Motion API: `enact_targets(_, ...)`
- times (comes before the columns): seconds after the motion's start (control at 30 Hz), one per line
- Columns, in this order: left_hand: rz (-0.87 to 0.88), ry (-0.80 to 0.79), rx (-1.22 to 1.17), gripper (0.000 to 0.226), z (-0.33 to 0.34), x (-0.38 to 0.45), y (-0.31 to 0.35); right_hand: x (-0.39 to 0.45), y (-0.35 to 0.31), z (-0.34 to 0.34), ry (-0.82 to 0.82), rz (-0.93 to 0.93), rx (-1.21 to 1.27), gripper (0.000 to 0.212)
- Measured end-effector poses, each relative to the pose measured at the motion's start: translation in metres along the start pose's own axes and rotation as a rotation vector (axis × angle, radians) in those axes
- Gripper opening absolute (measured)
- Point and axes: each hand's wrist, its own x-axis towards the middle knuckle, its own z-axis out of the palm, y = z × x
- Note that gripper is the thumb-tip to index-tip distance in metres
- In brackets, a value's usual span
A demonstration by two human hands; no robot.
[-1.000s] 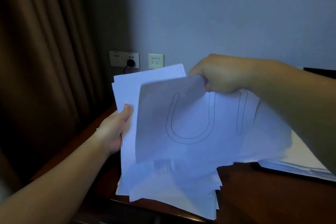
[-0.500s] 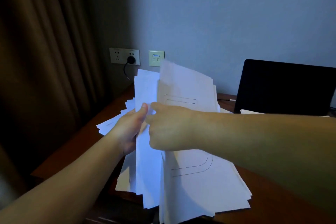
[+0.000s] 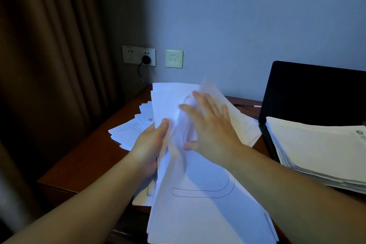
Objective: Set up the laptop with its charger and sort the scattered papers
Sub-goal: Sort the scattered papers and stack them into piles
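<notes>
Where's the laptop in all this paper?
The laptop stands open at the right, against the wall, with a paper stack lying on its keyboard.

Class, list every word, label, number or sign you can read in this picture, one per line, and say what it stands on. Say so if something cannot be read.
No text can be read here.
Small wall plate: a blue label, too small to read.
Scattered sheets: print, blurred.
Paper stack on the laptop: a corner mark, unreadable.
Top sheet: only a drawn curved outline, no words.
</notes>
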Motion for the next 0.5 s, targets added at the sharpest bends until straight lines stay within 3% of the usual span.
enact_targets(0.1, 0.047, 0.083, 0.149, 0.028, 0.000, 0.001, 0.002, -0.012, 0.005, 0.015, 0.039, 0.377, 0.245, 0.121)
enact_targets(0.2, 0.141, 0.126, 0.372, 0.031, 0.001, 0.002, 0.006, -0.020, 0.012, 0.037, -0.010, 0.501, 0.376, 0.120)
enact_targets(0.3, 0.281, 0.164, 0.609, 0.096, 0.004, 0.001, 0.005, -0.027, 0.016, 0.052, -0.007, 0.507, 0.388, 0.106)
enact_targets(0.37, 0.321, 0.232, 0.756, 0.116, 0.004, 0.003, 0.004, -0.029, 0.018, 0.057, 0.011, 0.486, 0.384, 0.098)
enact_targets(0.43, 0.360, 0.319, 0.993, 0.106, 0.000, 0.009, 0.004, -0.028, 0.019, 0.058, 0.017, 0.454, 0.351, 0.094)
enact_targets(0.5, 0.344, 0.305, 1.312, 0.064, -0.004, 0.018, 0.003, -0.028, 0.019, 0.060, 0.020, 0.448, 0.329, 0.091)
